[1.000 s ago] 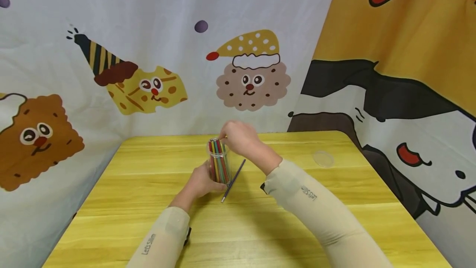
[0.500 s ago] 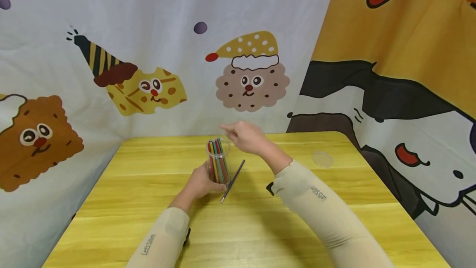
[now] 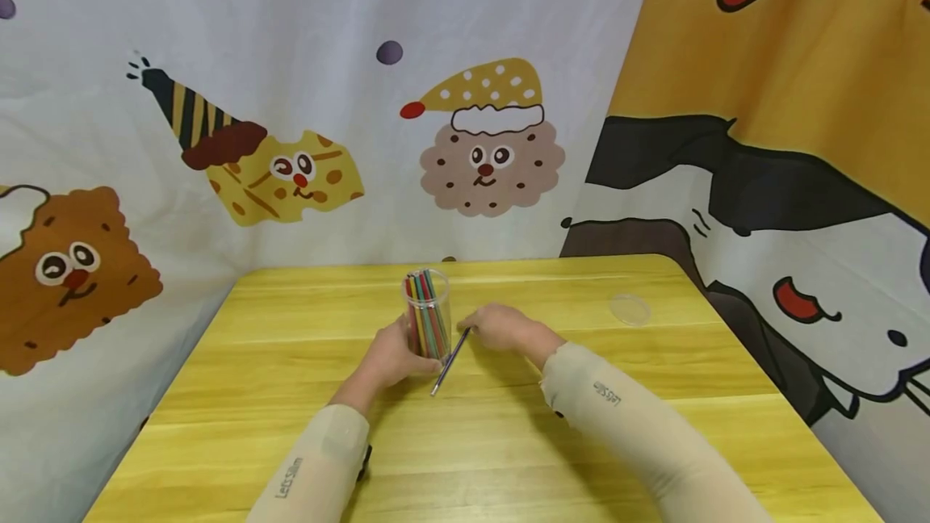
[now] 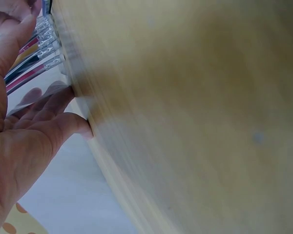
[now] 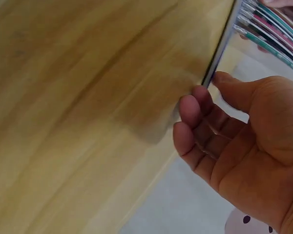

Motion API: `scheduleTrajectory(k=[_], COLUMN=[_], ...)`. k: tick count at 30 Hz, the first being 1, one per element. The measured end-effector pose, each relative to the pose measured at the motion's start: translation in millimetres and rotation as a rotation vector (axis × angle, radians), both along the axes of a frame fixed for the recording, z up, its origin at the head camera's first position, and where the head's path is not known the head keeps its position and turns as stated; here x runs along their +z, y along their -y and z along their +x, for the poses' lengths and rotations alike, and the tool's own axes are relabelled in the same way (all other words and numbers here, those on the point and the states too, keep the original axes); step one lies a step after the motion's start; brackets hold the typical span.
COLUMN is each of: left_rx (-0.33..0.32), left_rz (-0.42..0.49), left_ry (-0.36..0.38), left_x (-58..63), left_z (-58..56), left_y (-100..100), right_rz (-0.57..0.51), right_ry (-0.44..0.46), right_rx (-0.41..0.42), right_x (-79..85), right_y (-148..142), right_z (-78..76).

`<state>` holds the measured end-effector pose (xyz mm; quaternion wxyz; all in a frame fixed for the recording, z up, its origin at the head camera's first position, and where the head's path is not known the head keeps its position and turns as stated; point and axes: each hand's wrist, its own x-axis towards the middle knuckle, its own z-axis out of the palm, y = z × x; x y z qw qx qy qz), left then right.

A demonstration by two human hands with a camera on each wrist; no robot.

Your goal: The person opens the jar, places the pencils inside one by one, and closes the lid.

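A clear plastic cup (image 3: 444, 301) stands on the table, holding several coloured pencils (image 3: 425, 328) that lean to its left side. My left hand (image 3: 391, 355) grips the cup low down, fingers behind it and thumb across the front. Just right of the cup lies a single dark pencil (image 3: 447, 367), slanting across the wood. My right hand (image 3: 501, 328) pinches this pencil's far end between thumb and index finger. In the right wrist view the dark pencil (image 5: 220, 48) runs up from those fingertips, while the other fingers are loosely curled. Silvery pencil ends (image 4: 49, 46) appear in the left wrist view.
A round clear lid (image 3: 630, 310) lies at the back right of the yellow wood-grain table (image 3: 465, 450). Behind the table's far edge hangs a white and orange cloth (image 3: 312, 47) printed with cartoon figures.
From the cup's mouth, my right hand has drawn off to the right with a finger extended, then come down to the loose pencil's far end. My left hand stays on the cup.
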<state>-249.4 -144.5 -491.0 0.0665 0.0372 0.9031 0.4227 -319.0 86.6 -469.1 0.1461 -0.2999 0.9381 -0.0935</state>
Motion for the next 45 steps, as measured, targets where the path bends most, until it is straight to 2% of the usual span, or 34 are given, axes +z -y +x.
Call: scheduleTrajectory(k=[3, 10, 14, 18, 23, 26, 29, 33, 35, 38, 39, 41, 45], left_rx=[0.001, 0.000, 0.003, 0.006, 0.004, 0.002, -0.001, 0.001, 0.004, 0.007, 0.008, 0.011, 0.006], left_rz=[-0.005, -0.006, 0.000, 0.005, 0.009, 0.013, 0.016, 0.009, 0.002, -0.006, -0.008, -0.014, -0.017], left_ry=[-0.002, -0.003, 0.006, 0.013, 0.007, 0.003, 0.002, 0.007, 0.012, 0.019, 0.021, 0.023, 0.020], left_x=[2.0, 3.5, 2.7, 2.4, 3.1, 2.1, 1.3, 1.1, 1.5, 2.5, 2.7, 3.2, 2.7], left_z=[0.0, 1.1, 2.3, 3.1, 3.5, 2.9, 2.0, 1.3, 1.3, 1.8, 1.8, 1.9, 1.5], left_y=[-1, 0, -1, -2, -1, -1, 0, 0, 0, 0, 0, -1, 0], right_rz=[-0.011, -0.031, -0.076, -0.123, -0.206, -0.303, -0.511, -0.831, -0.969, -1.146, -1.177, -1.186, -1.026], right_ry=[-0.034, -0.073, -0.035, 0.003, 0.075, 0.057, -0.058, -0.311, -0.404, -0.460, -0.462, -0.458, -0.437], right_rx=[-0.030, -0.193, -0.288, -0.316, -0.310, -0.297, -0.273, -0.190, -0.162, -0.102, -0.080, -0.035, 0.028], right_x=[-3.0, -3.9, -5.9, -5.2, 8.4, 22.9, 50.5, 110.2, 140.0, 166.9, 170.3, 167.0, 137.7], right_y=[0, -3, -7, -15, -24, -27, -28, -22, -17, -7, -2, 8, 28], right_z=[3.6, 8.9, 6.2, 0.6, -6.3, -10.1, -9.8, 2.9, 13.9, 27.1, 30.1, 32.2, 31.5])
